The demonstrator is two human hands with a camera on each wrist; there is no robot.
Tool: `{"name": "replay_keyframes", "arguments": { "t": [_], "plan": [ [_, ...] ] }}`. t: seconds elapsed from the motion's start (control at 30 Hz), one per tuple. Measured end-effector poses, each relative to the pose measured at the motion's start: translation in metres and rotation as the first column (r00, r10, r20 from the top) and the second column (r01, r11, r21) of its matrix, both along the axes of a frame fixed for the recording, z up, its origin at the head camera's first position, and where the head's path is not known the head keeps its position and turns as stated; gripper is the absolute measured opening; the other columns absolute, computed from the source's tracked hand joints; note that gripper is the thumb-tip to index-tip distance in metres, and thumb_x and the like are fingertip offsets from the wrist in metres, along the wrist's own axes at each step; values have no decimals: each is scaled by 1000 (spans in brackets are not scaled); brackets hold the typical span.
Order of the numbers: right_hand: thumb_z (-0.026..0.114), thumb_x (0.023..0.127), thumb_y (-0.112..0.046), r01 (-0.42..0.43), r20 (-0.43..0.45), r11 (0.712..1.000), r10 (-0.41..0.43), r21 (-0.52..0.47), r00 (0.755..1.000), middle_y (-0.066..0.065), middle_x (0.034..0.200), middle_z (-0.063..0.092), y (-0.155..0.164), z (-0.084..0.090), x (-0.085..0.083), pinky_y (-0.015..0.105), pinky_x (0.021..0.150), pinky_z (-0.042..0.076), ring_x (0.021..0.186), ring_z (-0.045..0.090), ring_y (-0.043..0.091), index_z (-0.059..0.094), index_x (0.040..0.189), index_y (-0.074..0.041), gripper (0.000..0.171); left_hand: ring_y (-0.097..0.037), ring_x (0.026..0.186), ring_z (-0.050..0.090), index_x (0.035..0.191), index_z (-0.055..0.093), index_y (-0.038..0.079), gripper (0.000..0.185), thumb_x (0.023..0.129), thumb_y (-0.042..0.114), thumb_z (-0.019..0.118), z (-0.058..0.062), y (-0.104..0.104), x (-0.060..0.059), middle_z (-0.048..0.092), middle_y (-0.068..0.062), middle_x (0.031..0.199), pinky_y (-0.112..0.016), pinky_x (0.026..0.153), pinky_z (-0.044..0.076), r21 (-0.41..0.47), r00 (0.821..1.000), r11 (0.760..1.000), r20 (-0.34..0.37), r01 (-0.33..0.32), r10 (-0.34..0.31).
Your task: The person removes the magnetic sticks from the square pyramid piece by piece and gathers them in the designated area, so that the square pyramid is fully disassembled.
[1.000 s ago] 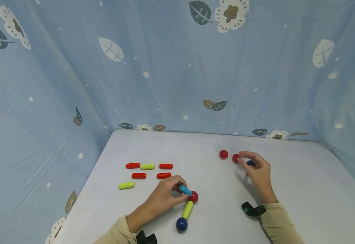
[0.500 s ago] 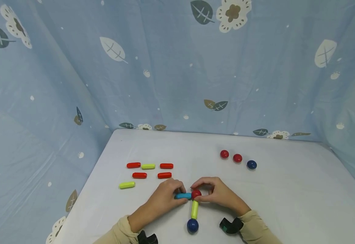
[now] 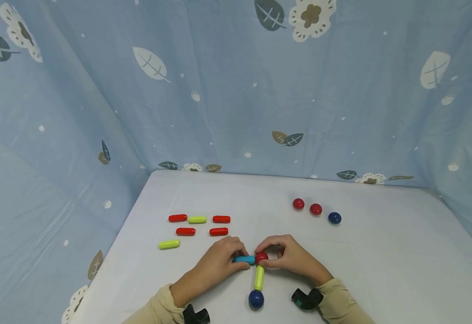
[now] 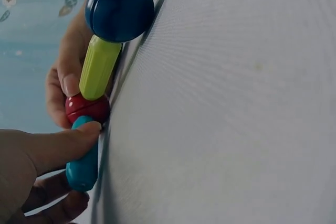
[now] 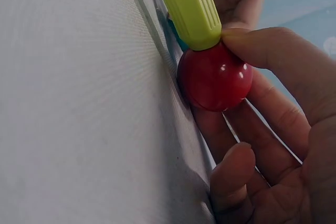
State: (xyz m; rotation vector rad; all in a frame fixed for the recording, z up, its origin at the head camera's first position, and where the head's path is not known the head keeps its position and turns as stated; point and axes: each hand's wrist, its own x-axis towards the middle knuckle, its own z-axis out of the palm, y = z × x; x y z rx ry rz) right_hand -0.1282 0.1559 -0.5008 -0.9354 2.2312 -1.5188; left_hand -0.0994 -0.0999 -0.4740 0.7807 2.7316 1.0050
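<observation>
On a white surface (image 3: 382, 252) walled by blue leaf-print fabric (image 3: 236, 90), a person's 2 hands meet over a small assembly of rods and balls near the front edge. The left hand (image 3: 220, 261) has its grip clamped on a blue rod (image 3: 244, 259), thumb and fingers pinching it as it lies flat; the left wrist view shows the thumb pressed on the rod's end where it touches a red ball (image 3: 261, 257). The right hand (image 3: 290, 257) has its grip closed around that red ball, thumb and forefinger curled over it, which the right wrist view shows close up. A yellow-green rod (image 3: 259, 277) runs from the red ball toward the person and ends in a dark blue ball (image 3: 256, 299), all 3 pieces touching in a line, with the blue rod joining at a right angle on the left.

Behind the left hand lie 4 red rods (image 3: 185, 231) and 2 loose yellow-green rods (image 3: 169, 245), laid in rows and apart from one another. Well apart to the right rear sit 2 loose red balls (image 3: 298, 204) and 1 loose dark blue ball (image 3: 334, 218) in a short row. Beige sleeves (image 3: 341, 301) cover both forearms, each with a black wrist mount (image 3: 306, 299).
</observation>
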Motion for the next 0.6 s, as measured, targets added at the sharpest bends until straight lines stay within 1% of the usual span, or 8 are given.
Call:
{"name": "replay_keyframes", "arguments": {
  "t": [0.13, 0.2, 0.27, 0.33, 0.47, 0.53, 0.6],
  "plan": [
    [83, 89, -20, 5, 6, 1000, -5, 1, 1000, 3, 105, 78, 0, -2, -1, 18, 50, 42, 64, 50, 1, 77, 111, -17, 23, -1, 83, 51, 95, 76, 21, 16, 86, 32, 85, 7, -5, 1, 66, 13, 89, -19, 74, 49, -73, 999, 997, -43, -18, 15],
    [83, 88, -21, 14, 8, 1000, -15, 8, 1000, 3, 106, 78, 0, -2, -2, 17, 50, 42, 62, 50, 0, 77, 111, -17, 24, -2, 85, 53, 94, 75, 22, 16, 86, 31, 85, 10, -12, 1, 66, 13, 90, -21, 76, 51, -94, 997, 994, -63, -47, 41],
    [83, 88, -22, 25, 13, 1000, -25, 19, 1000, 2, 106, 78, 0, -3, -3, 17, 51, 43, 63, 50, 0, 77, 111, -18, 24, -3, 86, 53, 94, 74, 23, 17, 85, 32, 86, 13, -21, 1, 66, 14, 90, -22, 76, 51, -118, 993, 989, -85, -93, 83],
    [84, 88, -23, 35, 21, 999, -35, 33, 999, 1, 107, 78, 1, -3, -3, 17, 52, 43, 66, 52, 1, 77, 111, -18, 25, -3, 86, 53, 94, 74, 24, 18, 83, 31, 87, 16, -31, 1, 65, 16, 91, -22, 76, 52, -130, 985, 980, -102, -154, 141],
    [84, 87, -25, 41, 30, 998, -42, 44, 999, 0, 108, 78, 3, -2, -3, 18, 54, 45, 72, 56, 5, 77, 111, -19, 25, -5, 85, 54, 91, 74, 27, 20, 79, 28, 90, 21, -49, 2, 66, 16, 90, -23, 77, 53, -124, 959, 956, -127, -267, 252],
    [84, 87, -24, 41, 33, 998, -42, 37, 999, 0, 108, 77, 4, -1, -3, 18, 55, 46, 74, 58, 6, 77, 111, -18, 26, -5, 86, 56, 89, 74, 27, 21, 78, 25, 91, 23, -56, 2, 66, 15, 91, -25, 78, 55, -105, 948, 947, -130, -303, 289],
    [84, 87, -23, 41, 37, 999, -42, 31, 998, 1, 108, 77, 5, -1, -2, 18, 55, 47, 75, 58, 5, 77, 111, -18, 25, -6, 86, 56, 89, 75, 26, 20, 77, 24, 91, 24, -60, 2, 67, 13, 92, -27, 78, 55, -91, 942, 943, -132, -321, 308]
  ]
}}
